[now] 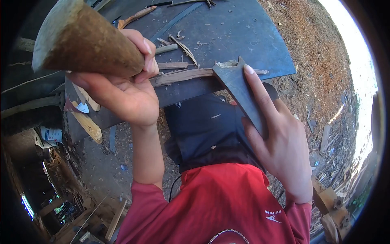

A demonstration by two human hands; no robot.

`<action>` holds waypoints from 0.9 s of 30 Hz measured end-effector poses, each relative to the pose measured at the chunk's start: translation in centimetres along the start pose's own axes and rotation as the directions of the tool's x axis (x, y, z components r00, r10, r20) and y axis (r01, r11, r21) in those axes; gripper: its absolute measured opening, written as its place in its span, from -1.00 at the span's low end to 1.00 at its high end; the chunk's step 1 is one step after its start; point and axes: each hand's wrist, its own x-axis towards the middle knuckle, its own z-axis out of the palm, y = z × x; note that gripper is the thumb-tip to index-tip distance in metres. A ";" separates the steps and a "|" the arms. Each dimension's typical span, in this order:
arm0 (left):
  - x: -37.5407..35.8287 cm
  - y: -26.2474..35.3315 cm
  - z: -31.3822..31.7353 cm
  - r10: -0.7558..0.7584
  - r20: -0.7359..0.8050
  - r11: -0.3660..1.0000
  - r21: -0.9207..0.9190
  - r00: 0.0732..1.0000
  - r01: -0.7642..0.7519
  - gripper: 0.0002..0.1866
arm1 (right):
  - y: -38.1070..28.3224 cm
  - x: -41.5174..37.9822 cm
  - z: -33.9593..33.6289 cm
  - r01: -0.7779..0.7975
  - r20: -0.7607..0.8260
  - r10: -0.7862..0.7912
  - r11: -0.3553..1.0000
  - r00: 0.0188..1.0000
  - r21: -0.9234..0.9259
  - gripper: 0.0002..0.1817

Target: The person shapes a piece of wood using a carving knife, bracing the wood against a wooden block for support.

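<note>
Your left hand [136, 93] is closed round the narrow end of a thick brown wooden club [87, 44], broad end toward the upper left. Your right hand [280, 136] grips a dark, flat, flared metal blade [243, 94], which runs from palm to work. The slender brown wooden strip [187, 76] lies along the dark tabletop's [252, 32] near edge, nearer your right hand, crossed by the blade; long axis left to right, tapered tip rightward.

dark tabletop [248, 30] | curled shavings [184, 48] | curved stick [140, 15], far side | long wood piece [185, 76], near edge
</note>
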 end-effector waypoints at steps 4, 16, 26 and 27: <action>0.1 -0.3 -0.3 0.025 0.029 0.999 -0.030 0.999 -0.024 -0.01 | 0.0 -0.1 -0.2 -0.006 0.019 0.006 1.000 1.000 0.001 -0.09; -0.4 -1.4 0.0 -0.036 -0.001 0.990 0.137 0.999 0.036 0.02 | 0.4 -0.1 -0.7 0.017 0.043 -0.017 1.000 0.999 0.010 -0.07; -0.9 -3.1 -1.6 0.008 0.124 0.998 0.057 0.992 -0.015 -0.26 | -0.3 1.1 -4.9 0.204 -0.604 0.052 0.915 0.795 0.347 -0.25; -0.7 -3.2 -1.6 0.039 0.123 0.998 0.045 0.992 -0.045 -0.28 | -0.9 1.4 -5.4 0.234 -0.713 0.193 0.860 0.675 0.454 -0.32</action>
